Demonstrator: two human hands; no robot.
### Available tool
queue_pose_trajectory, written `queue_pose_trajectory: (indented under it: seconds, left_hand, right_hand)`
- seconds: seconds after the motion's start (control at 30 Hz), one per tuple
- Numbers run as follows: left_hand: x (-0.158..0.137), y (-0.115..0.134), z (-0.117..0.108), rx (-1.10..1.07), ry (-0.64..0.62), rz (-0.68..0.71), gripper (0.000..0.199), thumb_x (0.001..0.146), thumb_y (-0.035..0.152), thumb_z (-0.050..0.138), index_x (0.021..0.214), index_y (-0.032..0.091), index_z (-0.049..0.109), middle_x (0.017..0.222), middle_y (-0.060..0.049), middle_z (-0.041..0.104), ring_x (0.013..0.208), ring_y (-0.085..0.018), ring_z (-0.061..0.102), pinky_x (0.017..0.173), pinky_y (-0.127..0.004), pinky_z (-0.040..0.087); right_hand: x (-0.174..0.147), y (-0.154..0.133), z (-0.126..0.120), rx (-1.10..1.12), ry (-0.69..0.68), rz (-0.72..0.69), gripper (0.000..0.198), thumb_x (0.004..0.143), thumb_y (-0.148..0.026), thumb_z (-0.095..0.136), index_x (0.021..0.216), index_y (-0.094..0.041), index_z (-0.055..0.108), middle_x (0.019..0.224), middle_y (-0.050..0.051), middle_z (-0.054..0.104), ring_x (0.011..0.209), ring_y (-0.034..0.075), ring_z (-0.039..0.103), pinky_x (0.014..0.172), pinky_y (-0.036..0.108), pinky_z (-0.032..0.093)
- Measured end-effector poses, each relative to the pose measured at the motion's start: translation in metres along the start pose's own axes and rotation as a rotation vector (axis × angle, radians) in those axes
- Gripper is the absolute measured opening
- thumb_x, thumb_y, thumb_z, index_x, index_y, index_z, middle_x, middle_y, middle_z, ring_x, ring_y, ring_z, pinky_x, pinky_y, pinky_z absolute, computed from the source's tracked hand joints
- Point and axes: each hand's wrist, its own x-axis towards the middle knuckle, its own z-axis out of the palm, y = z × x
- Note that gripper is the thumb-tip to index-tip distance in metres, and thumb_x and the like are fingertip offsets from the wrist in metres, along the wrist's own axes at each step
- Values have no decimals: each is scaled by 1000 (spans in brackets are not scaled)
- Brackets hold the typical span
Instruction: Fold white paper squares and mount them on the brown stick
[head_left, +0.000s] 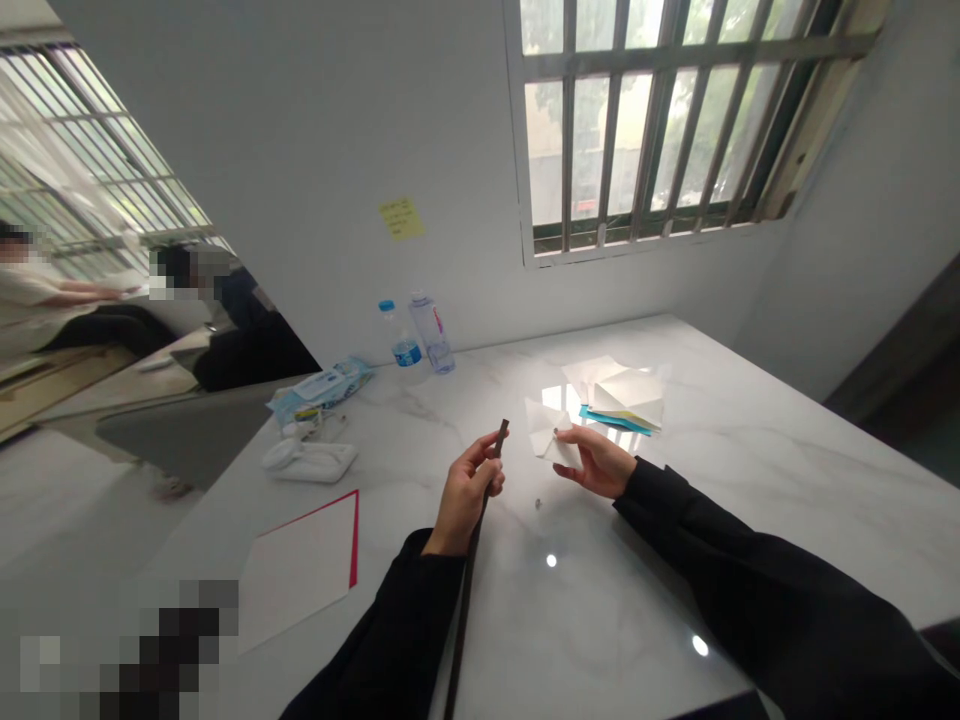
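My left hand (pixel 466 497) is closed round the upper part of a long, thin brown stick (pixel 469 580), whose flat end sticks out above my fingers. The rest of the stick runs down beside my left forearm and out of view. My right hand (pixel 596 462) pinches a white folded-paper pinwheel (pixel 543 428) by its right side, with a small round piece at its centre by my fingertips. Stick and pinwheel are apart. Below them on the table, between my hands, lies a tiny shiny piece (pixel 538 503), too small to name.
Behind my right hand lies a stack of white, yellow and blue paper (pixel 619 390). Two plastic bottles (pixel 431 335) stand by the wall. At left are a wipes pack (pixel 322 388), a white device (pixel 311 460) and white-and-red sheets (pixel 304 570). Other people sit far left.
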Motion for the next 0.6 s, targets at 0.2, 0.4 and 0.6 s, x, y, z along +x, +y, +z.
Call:
queue_pose_trajectory:
  seconds: [0.2,0.4,0.6]
  left_hand:
    - [-11,7,13,52,-12,-13,54,77,31,76,129,17,76,91,0,54,58,-5,44,53,-23,31]
    - [-20,10,22,131,21,32,52,84,38,76,130,14,75,89,-1,56,60,-7,42,55,-23,31]
    - [-32,17,31,141,7,95,47,93,46,73,128,15,75,81,1,52,62,-9,41,57,-24,32]
  right_hand:
    - [-2,2,2,175,-22,87,42,77,-45,94,108,-24,74,99,2,79,85,17,75,70,24,63]
    - [-3,4,1,187,-213,-10,48,74,-44,99,106,-16,76,98,8,81,85,19,76,78,30,64]
    - [-6,1,1,192,-303,-89,41,75,-40,99,99,-17,76,86,3,78,79,16,73,79,29,60]
